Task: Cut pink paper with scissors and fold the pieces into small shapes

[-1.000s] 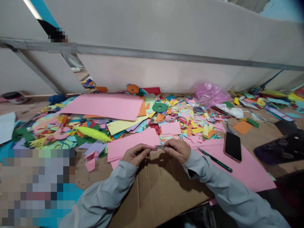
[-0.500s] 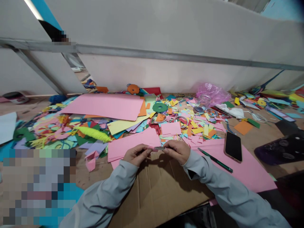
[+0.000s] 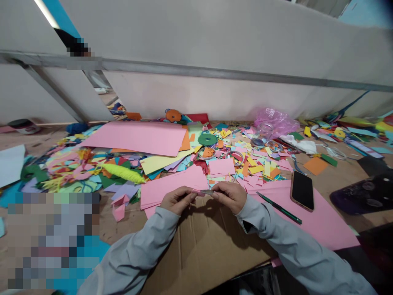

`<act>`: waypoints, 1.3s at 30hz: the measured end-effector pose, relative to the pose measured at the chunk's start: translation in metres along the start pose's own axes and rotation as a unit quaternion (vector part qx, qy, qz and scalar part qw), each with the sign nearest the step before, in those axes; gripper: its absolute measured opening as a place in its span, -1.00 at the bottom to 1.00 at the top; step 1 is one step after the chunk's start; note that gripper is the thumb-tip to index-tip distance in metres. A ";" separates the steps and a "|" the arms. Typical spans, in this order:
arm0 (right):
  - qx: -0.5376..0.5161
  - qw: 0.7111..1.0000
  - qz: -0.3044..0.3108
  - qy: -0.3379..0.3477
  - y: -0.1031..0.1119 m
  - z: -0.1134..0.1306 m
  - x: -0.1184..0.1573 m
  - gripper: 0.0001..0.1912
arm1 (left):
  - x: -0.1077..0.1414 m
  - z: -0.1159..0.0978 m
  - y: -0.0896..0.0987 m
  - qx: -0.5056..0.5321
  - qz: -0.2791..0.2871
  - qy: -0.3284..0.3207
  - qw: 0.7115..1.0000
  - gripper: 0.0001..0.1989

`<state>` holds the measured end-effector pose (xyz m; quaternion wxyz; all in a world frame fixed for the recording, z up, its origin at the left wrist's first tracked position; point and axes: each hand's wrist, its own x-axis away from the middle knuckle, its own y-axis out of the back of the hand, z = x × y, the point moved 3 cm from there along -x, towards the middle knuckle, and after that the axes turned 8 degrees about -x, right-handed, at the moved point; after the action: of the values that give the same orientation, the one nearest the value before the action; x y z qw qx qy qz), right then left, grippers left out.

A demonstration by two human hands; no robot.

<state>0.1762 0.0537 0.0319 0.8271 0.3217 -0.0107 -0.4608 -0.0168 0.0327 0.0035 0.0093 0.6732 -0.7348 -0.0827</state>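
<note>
My left hand pinches a small pink paper piece between thumb and fingers. Facing it, my right hand is closed on a thin grey metal blade-like piece, whose far end meets the pink paper; its exact kind is too small to make out. Both hands are held over the near part of a brown cardboard sheet. Behind my left hand lies a stack of pink paper sheets. A dark green pen rests on pink paper beside my right sleeve.
A black phone lies on a large pink sheet at right. Coloured paper scraps, tape rolls and a pink plastic bag spread across the back. Yellow-green yarn is at left. A white partition stands behind.
The whole view has shifted very slightly. Both hands keep the same hold on the pink paper and the metal piece, with no clear movement.
</note>
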 end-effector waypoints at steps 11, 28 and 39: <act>0.044 0.999 -0.010 0.026 0.002 0.007 0.001 -0.71 | 0.000 -0.002 0.001 -0.022 0.002 0.002 1.000 -0.77; 0.081 0.996 -0.026 0.036 0.001 0.011 0.004 -0.75 | 0.001 -0.002 -0.001 0.002 0.013 0.018 1.000 -0.75; 0.076 0.996 -0.022 0.047 -0.001 0.012 0.004 -0.73 | 0.001 -0.004 -0.003 -0.004 0.030 0.006 1.000 -0.74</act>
<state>0.1742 0.0447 0.0399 0.7893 0.4054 0.0001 -0.4612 -0.0131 0.0312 0.0066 0.0185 0.6513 -0.7542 -0.0816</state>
